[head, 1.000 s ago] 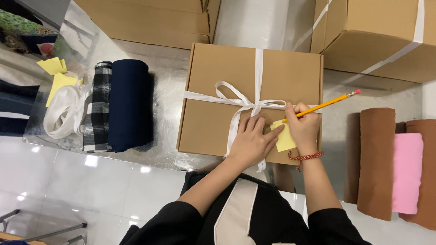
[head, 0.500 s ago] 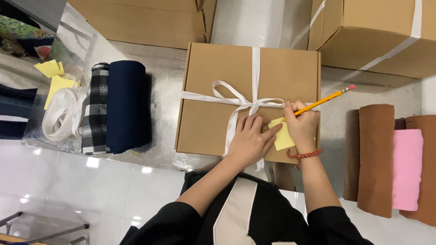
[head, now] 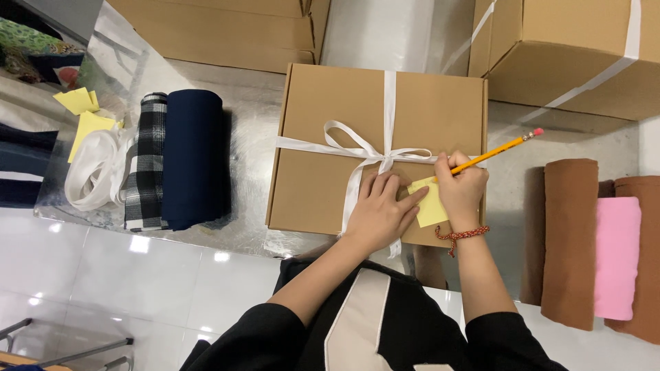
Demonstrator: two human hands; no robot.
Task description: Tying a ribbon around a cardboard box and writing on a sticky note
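A flat brown cardboard box [head: 330, 130] tied with a white ribbon bow [head: 368, 154] lies on a shiny metal table [head: 247, 130]. A yellow sticky note [head: 430, 205] sits on the box's near right corner. My left hand [head: 381, 213] presses flat on the box, fingertips holding the note's left edge. My right hand [head: 462, 189], with a red cord bracelet at the wrist, grips a yellow pencil [head: 496, 150] whose tip rests on the note, pink eraser pointing up and right.
Rolled navy fabric [head: 194, 158], plaid fabric [head: 146, 161] and white strap [head: 93, 172] lie left of the box, with yellow notes [head: 86, 113] beyond. Brown fabric rolls [head: 569, 240] and a pink fabric roll [head: 617, 257] lie right. Larger cardboard boxes [head: 570, 48] stand behind.
The pencil and my right hand shift slightly over the sticky note; my left hand stays pressed on the box.
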